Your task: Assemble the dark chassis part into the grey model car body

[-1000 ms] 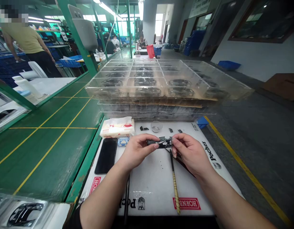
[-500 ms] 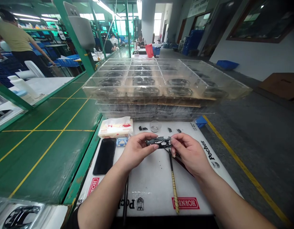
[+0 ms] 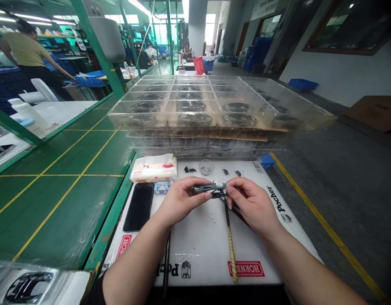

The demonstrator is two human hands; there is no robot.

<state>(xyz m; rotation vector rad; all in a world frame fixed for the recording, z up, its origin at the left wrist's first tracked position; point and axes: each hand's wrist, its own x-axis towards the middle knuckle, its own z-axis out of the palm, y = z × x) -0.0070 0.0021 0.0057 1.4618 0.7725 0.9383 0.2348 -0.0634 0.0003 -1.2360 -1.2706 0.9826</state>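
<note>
A dark grey moulded part [image 3: 214, 189] is held level above the white work surface [image 3: 198, 241]. My left hand [image 3: 185, 195] pinches its left end between thumb and fingers. At its right end, my right hand [image 3: 246, 200] has thumb and fingertips closed on it. A thin tool with a yellow wrapped handle [image 3: 231, 254] lies below the part, its dark upper end reaching up under it. Beyond the hands are a small clear cup [image 3: 206, 167] and small black pieces [image 3: 190, 170].
Stacked clear trays [image 3: 195, 114] with dark parts stand behind the work surface. A tissue pack [image 3: 154, 168] and a phone [image 3: 139, 207] lie left. A green table [image 3: 62, 199] adjoins the left side. A person [image 3: 27, 51] stands at the far left.
The dark grey part has tilted slightly in my hands. Both hands keep their hold in nearly the same place. The person at the far left has shifted slightly to the right.
</note>
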